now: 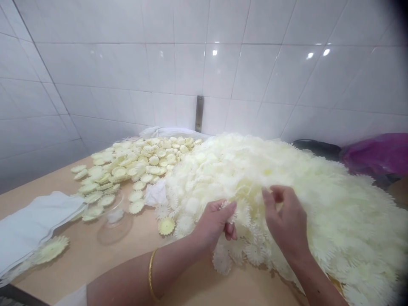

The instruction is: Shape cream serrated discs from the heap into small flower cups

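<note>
My left hand point(219, 223) is closed, thumb over fingers, around a few thin white toothed-edge flower petal discs point(235, 214). It is at the near edge of a large heap of pale, translucent petal discs point(274, 157). To its right, over the same heap, is my right hand point(287, 216), its fingers curled and thumb close to the index finger. Whatever lies between those fingertips is too small or blurred to make out. A loose white disc point(222, 259) rests on the table just below my left hand. A yellowish disc point(166, 226) lies to the left.
Thicker yellowish flower pieces point(153, 160) are piled at the back left of the tan table point(143, 242). A clear round dish point(114, 227) and folded white cloth point(41, 216) are at left. Dark and purple bags point(376, 153) lie back right. A tiled wall point(178, 68) stands behind.
</note>
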